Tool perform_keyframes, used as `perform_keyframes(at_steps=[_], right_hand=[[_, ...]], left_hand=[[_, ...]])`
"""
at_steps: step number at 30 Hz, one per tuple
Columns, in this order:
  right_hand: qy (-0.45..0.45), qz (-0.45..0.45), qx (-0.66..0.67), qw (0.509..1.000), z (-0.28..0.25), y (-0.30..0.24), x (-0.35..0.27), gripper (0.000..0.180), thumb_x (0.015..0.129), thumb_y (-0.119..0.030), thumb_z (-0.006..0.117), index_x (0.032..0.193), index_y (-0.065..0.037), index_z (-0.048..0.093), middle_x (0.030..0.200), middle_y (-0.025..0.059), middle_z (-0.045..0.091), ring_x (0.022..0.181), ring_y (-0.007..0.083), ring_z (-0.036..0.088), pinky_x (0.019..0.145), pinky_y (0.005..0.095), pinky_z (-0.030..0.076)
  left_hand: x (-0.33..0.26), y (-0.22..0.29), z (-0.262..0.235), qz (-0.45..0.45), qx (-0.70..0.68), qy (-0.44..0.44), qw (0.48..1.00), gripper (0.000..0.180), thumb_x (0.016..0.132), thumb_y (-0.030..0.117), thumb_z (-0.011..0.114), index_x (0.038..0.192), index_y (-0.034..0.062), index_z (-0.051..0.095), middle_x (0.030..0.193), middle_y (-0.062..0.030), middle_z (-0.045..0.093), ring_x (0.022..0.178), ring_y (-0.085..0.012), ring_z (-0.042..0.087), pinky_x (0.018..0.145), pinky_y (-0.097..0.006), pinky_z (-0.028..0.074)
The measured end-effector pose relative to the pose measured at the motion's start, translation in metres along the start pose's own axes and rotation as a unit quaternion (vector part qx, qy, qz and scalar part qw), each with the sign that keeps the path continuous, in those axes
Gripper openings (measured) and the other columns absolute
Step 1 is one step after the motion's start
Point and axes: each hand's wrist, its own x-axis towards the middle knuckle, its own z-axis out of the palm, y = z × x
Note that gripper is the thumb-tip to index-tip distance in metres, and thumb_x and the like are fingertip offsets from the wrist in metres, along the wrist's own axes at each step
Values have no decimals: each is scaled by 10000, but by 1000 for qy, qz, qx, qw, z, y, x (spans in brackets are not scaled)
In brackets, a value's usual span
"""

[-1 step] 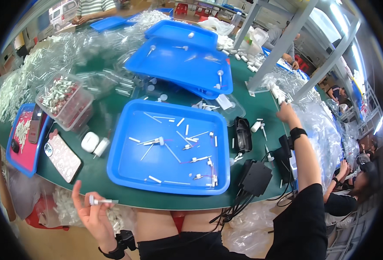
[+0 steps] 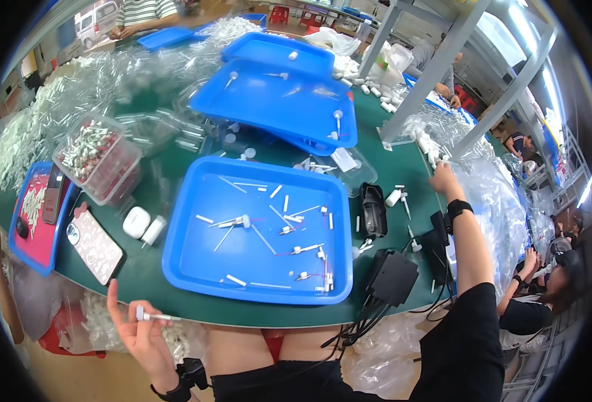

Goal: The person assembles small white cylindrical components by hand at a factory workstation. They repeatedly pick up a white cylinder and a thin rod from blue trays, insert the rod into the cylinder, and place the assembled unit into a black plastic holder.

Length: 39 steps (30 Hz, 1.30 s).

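Near the table's front left edge, my left hand (image 2: 147, 338) pinches a small white-capped rod (image 2: 154, 315), which lies sideways, its thin end pointing right. The index finger stands out straight. My right hand (image 2: 447, 179) reaches far right to a row of small white cylinders (image 2: 428, 144), fingers bunched downward; what is in its fingertips is hidden. Between the hands, a blue tray (image 2: 175, 271) holds scattered white rods, thin clear tubes and several white-capped pieces. Beside it on the right lie a white cylinder (image 2: 393, 197) and a white-capped rod (image 2: 414, 239).
Stacked blue trays (image 2: 269, 100) stand behind. Leftward are a phone (image 2: 98, 248), a white earbud case (image 2: 136, 222) and clear tubs (image 2: 98, 171) of small parts. Rightward are a black pouch (image 2: 373, 209), a cabled black box (image 2: 393, 276) and a grey metal post (image 2: 430, 74). Other people sit around.
The view has shifted very slightly. My right hand's fingertips sit a touch lower against the white cylinders; the left hand still holds the white-capped rod.
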Motion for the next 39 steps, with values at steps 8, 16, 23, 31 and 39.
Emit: perform_keyframes(at_steps=[8, 16, 23, 31, 39], right_hand=[[-57, -36, 21, 997, 29, 14, 44, 531, 710, -108, 605, 1224, -45, 484, 1020, 249, 596, 865, 352, 630, 693, 414, 515], [-110, -25, -7, 994, -9, -9, 42, 310, 730, -96, 598, 1014, 24, 565, 833, 188, 650, 693, 332, 662, 550, 402, 523], [21, -486, 100, 868, -149, -166, -114, 339, 846, -275, 436, 858, 34, 574, 731, 204, 580, 733, 375, 563, 666, 434, 423], [-23, -548, 145, 823, -133, -416, -211, 343, 696, -273, 622, 929, -26, 668, 922, 176, 661, 900, 327, 632, 768, 408, 507], [58, -479, 107, 869, -65, -487, -202, 290, 715, -242, 639, 922, -41, 659, 920, 172, 656, 882, 314, 637, 761, 403, 512]], left_hand=[[-6, 0, -3, -59, 19, 40, 997, 522, 791, -3, 406, 1310, 1, 351, 725, -9, 435, 500, -26, 292, 413, -160, 222], [-3, -1, -19, -80, -135, 62, 986, 426, 731, -8, 401, 1154, 10, 452, 853, -41, 455, 535, -68, 340, 454, -197, 288], [-7, -2, -9, -41, -128, 9, 991, 380, 909, 113, 470, 1262, -10, 404, 1000, -93, 526, 728, -123, 482, 671, -252, 398], [-9, -2, -4, -40, -152, -51, 986, 241, 923, 110, 504, 1140, 11, 470, 1105, -156, 558, 892, -186, 572, 826, -323, 475], [-14, 8, -17, -33, -174, -40, 983, 242, 865, -19, 532, 1105, -10, 496, 1051, -136, 579, 974, -230, 588, 891, -361, 478]])
